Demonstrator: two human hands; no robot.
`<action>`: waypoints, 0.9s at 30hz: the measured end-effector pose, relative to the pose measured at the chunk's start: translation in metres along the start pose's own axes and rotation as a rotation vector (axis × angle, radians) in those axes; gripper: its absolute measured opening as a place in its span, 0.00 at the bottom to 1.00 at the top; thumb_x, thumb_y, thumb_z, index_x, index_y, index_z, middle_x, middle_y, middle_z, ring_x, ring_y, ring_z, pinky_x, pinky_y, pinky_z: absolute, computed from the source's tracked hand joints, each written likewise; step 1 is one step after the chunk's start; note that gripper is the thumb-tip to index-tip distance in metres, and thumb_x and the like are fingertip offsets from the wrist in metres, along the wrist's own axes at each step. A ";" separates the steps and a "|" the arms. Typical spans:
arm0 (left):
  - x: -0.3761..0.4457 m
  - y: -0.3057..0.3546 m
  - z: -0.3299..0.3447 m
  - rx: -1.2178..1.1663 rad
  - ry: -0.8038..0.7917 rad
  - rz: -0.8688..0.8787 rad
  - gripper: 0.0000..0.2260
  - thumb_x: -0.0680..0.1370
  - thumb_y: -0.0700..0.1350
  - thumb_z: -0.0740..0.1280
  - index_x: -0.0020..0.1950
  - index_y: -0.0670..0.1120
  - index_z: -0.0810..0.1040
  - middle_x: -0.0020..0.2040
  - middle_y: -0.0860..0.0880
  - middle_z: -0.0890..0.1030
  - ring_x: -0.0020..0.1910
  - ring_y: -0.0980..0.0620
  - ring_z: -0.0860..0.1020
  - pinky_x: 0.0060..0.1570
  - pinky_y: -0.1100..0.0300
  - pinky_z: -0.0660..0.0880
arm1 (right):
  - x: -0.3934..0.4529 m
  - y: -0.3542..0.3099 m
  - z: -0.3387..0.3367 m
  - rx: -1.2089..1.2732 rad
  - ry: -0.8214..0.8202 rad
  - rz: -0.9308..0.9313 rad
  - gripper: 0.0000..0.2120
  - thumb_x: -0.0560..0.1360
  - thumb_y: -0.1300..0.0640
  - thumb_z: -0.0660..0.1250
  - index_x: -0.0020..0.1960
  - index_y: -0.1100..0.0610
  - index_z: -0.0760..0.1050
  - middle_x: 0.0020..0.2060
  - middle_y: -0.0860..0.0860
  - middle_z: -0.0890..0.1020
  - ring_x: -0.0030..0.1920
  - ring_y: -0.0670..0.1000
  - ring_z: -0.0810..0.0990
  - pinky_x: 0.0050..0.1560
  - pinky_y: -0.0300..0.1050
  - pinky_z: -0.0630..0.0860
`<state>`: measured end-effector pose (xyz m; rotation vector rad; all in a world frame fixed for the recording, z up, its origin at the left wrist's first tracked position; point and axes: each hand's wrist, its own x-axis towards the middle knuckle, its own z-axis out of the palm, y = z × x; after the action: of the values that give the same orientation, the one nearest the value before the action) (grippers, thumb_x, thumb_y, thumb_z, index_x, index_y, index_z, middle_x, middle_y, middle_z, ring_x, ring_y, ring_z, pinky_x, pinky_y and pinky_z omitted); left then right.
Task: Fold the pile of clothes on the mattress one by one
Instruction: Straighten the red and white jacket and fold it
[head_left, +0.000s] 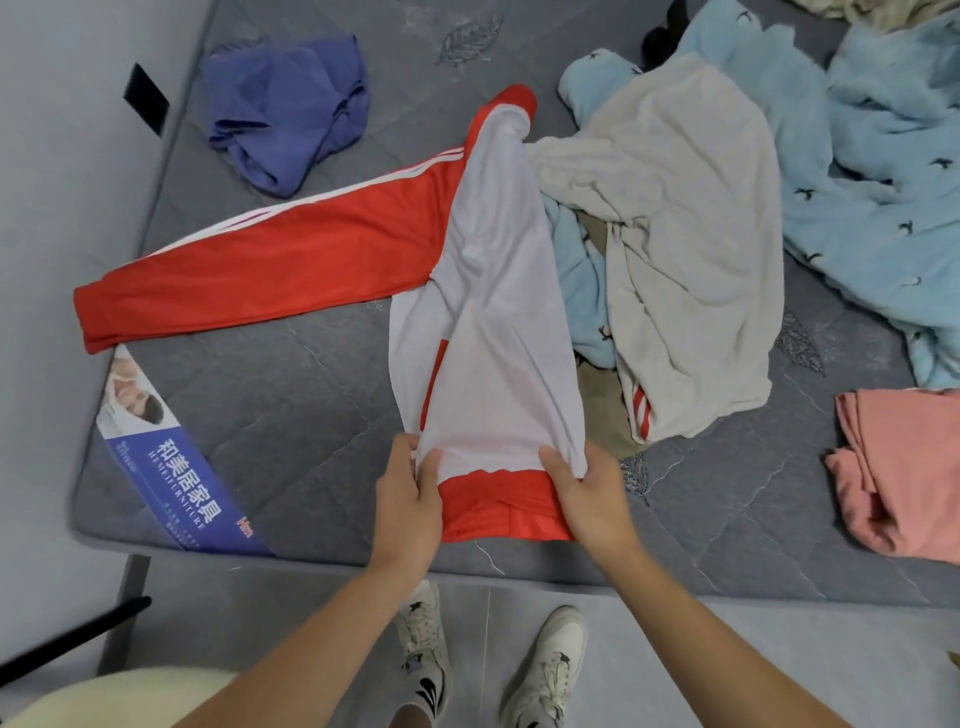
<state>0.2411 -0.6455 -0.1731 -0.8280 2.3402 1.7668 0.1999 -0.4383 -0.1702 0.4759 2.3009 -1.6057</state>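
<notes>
A red jacket with a white lining (493, 322) lies on the grey mattress (291, 405), its body folded so the lining faces up. One red sleeve with white stripes (270, 270) stretches out to the left. My left hand (408, 499) pinches the hem's left corner, thumb on top of the lining. My right hand (587, 493) grips the hem's right corner near the red waistband (498, 506). The unfolded pile (675, 249), a cream garment over light blue ones, lies right of the jacket.
A crumpled blue garment (291, 114) sits at the back left. A pink garment (904, 473) lies at the right edge, a fluffy light blue blanket (883, 171) behind it. A blue printed label (176, 467) covers the mattress's near left corner. My shoes (488, 660) stand on the floor.
</notes>
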 end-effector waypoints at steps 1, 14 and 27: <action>-0.001 -0.007 0.001 0.046 -0.017 -0.005 0.03 0.86 0.47 0.61 0.54 0.52 0.73 0.40 0.57 0.80 0.39 0.58 0.78 0.39 0.67 0.74 | -0.003 0.007 0.001 -0.057 0.025 0.015 0.04 0.81 0.54 0.71 0.54 0.53 0.83 0.46 0.46 0.87 0.50 0.45 0.85 0.53 0.40 0.79; 0.062 0.001 0.018 -0.303 -0.138 -0.488 0.12 0.77 0.57 0.74 0.54 0.51 0.82 0.52 0.51 0.86 0.51 0.52 0.84 0.47 0.59 0.77 | 0.005 0.050 0.004 -0.111 -0.017 0.271 0.16 0.76 0.59 0.75 0.61 0.56 0.75 0.50 0.46 0.81 0.51 0.47 0.80 0.50 0.44 0.75; 0.147 0.049 0.018 -0.327 -0.572 -0.619 0.31 0.69 0.70 0.76 0.64 0.51 0.84 0.57 0.48 0.87 0.58 0.47 0.85 0.60 0.51 0.79 | 0.012 0.051 0.011 0.044 0.015 0.214 0.04 0.77 0.56 0.75 0.46 0.50 0.82 0.39 0.44 0.87 0.41 0.38 0.84 0.39 0.31 0.76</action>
<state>0.0890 -0.6738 -0.1939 -0.8177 1.2847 1.7917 0.2118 -0.4311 -0.2223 0.7207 2.1461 -1.5552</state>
